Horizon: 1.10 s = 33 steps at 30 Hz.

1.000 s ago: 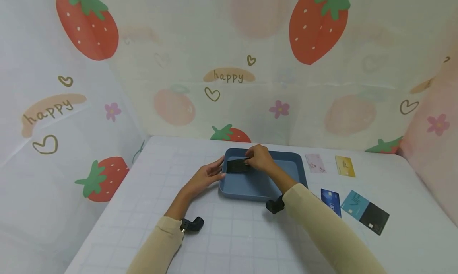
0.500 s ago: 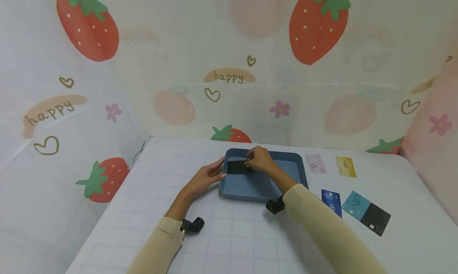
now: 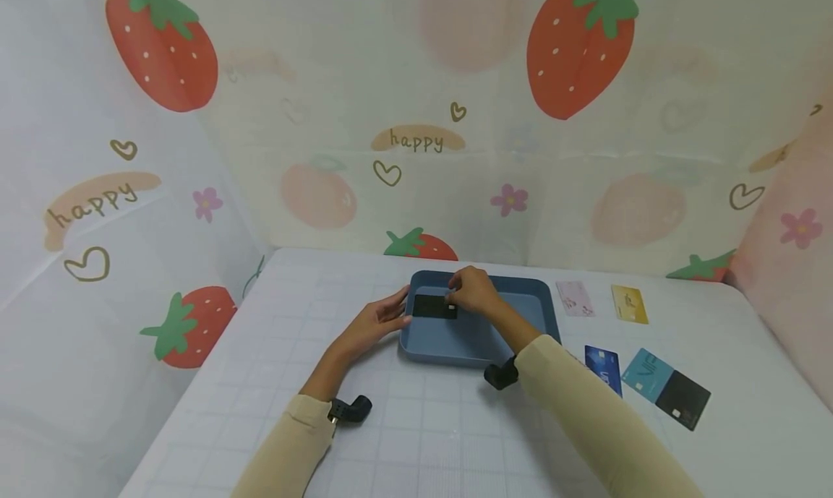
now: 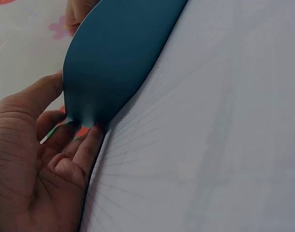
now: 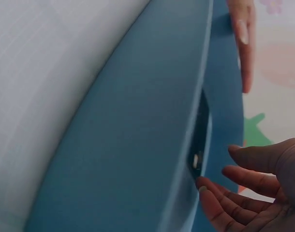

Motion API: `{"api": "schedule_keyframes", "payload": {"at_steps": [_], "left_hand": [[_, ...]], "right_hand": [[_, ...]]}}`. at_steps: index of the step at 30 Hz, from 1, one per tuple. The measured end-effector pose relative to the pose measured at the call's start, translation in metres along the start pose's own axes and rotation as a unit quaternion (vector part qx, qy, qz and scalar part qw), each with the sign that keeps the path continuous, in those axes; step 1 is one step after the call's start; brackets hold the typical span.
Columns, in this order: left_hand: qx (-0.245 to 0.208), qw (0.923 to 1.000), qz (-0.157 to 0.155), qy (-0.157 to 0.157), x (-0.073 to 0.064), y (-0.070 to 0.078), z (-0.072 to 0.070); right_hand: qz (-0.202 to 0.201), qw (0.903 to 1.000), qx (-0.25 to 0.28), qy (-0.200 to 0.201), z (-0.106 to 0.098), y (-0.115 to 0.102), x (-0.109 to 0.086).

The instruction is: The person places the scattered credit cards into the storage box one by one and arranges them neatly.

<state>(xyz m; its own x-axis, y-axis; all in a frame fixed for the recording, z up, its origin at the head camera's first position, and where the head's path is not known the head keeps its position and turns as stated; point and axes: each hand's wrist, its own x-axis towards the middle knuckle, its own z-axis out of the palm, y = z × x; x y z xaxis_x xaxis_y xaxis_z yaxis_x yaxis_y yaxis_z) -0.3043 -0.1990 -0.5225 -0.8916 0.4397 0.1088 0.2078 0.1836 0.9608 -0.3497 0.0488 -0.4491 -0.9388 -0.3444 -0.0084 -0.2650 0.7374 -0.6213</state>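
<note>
A blue-grey rectangular tray (image 3: pixel 481 335) stands on the table. Flat inside its left end lies a black card (image 3: pixel 432 307) with a small chip at its right end. My right hand (image 3: pixel 473 290) hovers over that chip end, and in the right wrist view its thumb (image 5: pixel 256 157) is spread apart from the other fingers, nothing between them. My left hand (image 3: pixel 371 326) touches the tray's left side from outside. The left wrist view shows its thumb (image 4: pixel 48 89) at the rim and fingertips against the outer wall.
Right of the tray lie a pink card (image 3: pixel 575 298), a gold card (image 3: pixel 629 304), a blue card (image 3: pixel 603 368), a teal card (image 3: pixel 646 374) and another black card (image 3: pixel 683 400), the last two edge to edge. A strawberry-print cloth (image 3: pixel 416 194) rises behind the table.
The black card's right end, earlier tilted up in my right fingers, has come down and the card now lies flat. My right fingers have let go; the left hand has stayed put.
</note>
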Motion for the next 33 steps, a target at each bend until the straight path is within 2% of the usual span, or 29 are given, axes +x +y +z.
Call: {"api": "schedule_keyframes", "payload": {"at_steps": [4,12,20,25,33], "left_hand": [[0.007,1.0000,0.000,0.002,0.000,0.002,0.000],[0.007,0.9999,-0.008,0.008,0.000,0.003,-0.002],[0.003,0.9999,-0.009,0.007,0.000,0.003,0.000],[0.007,0.9999,-0.010,0.010,-0.001,0.004,0.001],[0.009,0.9999,-0.006,0.009,-0.001,0.003,0.002]], "right_hand": [[-0.007,0.9999,0.005,0.009,-0.007,-0.005,-0.005],[-0.044,0.9989,-0.004,0.015,-0.023,-0.015,-0.016],[-0.080,0.9957,0.024,0.040,-0.038,-0.022,-0.040],[-0.086,0.9938,0.045,0.054,-0.048,-0.026,-0.056],[-0.072,0.9925,0.078,0.062,-0.061,-0.025,-0.084]]}}
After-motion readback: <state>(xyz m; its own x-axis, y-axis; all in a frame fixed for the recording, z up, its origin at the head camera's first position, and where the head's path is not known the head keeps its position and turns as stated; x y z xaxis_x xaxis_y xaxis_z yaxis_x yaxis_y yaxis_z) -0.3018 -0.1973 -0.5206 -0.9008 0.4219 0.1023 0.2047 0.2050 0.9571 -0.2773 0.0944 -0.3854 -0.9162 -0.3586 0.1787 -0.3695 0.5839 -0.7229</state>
